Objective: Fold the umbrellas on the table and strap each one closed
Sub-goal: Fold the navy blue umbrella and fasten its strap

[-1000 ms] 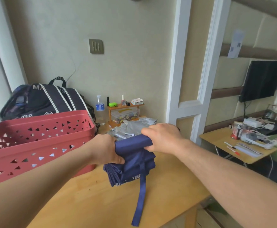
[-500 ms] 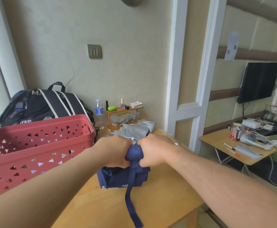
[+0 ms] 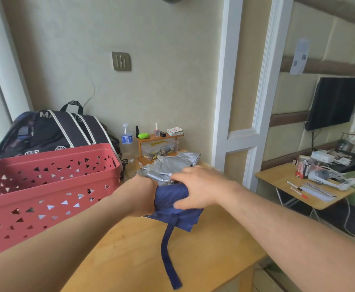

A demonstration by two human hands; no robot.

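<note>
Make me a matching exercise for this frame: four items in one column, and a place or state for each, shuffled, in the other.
Items:
1. navy umbrella
2. navy strap
3. silver umbrella
4. red basket

Descriptions:
A. hangs loose over the table
B. left side of the table
C. gripped by the left hand and right hand
D. lies behind the hands

Pairs: 1-C, 2-A, 3-D, 4-B

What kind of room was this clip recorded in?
Probably a lived-in room at home: a sports bag by the wall, toiletries on a small wooden shelf, a wall-mounted TV over a cluttered side table.
</note>
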